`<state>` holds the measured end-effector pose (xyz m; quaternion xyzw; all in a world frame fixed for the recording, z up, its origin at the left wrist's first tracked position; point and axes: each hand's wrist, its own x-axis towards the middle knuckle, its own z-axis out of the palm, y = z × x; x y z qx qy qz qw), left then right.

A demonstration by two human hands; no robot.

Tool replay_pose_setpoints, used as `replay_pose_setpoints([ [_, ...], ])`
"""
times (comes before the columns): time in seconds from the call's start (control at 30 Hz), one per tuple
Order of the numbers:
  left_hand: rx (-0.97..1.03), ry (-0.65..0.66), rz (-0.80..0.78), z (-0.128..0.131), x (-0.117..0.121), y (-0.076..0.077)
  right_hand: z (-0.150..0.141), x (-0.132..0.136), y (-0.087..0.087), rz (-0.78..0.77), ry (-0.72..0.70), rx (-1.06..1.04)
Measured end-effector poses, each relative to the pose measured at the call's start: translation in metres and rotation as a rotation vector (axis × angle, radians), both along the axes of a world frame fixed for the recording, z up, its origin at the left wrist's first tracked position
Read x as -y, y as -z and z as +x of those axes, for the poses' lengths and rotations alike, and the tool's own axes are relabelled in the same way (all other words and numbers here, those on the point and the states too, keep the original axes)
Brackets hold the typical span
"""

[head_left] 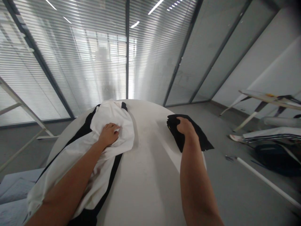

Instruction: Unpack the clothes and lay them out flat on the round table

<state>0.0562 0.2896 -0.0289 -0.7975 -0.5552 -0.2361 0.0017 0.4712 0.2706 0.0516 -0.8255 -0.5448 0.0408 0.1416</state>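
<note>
A white garment (117, 121) lies rumpled over a black cloth (87, 124) along the left side of a round white table (150, 163). My left hand (108, 133) rests on the white garment with its fingers curled into the fabric. A folded black garment (197, 135) sits at the table's right edge, partly hanging over it. My right hand (185, 126) presses down on top of it; the fingers point away and are hidden behind the back of the hand.
Glass walls with blinds (94, 62) stand behind the table. A white frame (21, 106) leans at the left. On the right are a tilted white table (270, 100), striped fabric (270, 135), a dark bag (277, 157) and a white rod (265, 182) on the grey floor.
</note>
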Motion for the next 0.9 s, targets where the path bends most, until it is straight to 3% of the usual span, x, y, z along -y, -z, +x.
replay_pose_setpoints([
  [0.23,0.008,0.025,0.012,-0.002,-0.004,0.004,0.012,-0.01,0.003,0.322,0.107,-0.195],
  [0.33,0.026,0.027,0.013,-0.002,-0.005,0.005,0.005,-0.01,-0.007,0.422,0.082,-0.293],
  [0.4,0.051,0.035,0.016,-0.002,-0.004,0.005,-0.007,-0.005,-0.021,0.493,-0.002,-0.441],
  [0.5,0.143,0.033,0.029,0.001,0.001,0.002,-0.034,0.008,-0.049,0.507,-0.243,-0.6],
  [0.67,0.538,0.114,0.044,0.017,0.02,-0.017,-0.083,0.039,-0.09,0.422,-0.62,-0.793],
  [0.77,0.75,0.255,0.0,0.027,0.034,-0.032,-0.103,0.054,-0.103,0.391,-0.756,-1.01],
  [0.9,0.931,0.434,-0.07,0.039,0.05,-0.045,-0.123,0.063,-0.107,0.464,-0.838,-1.221],
])
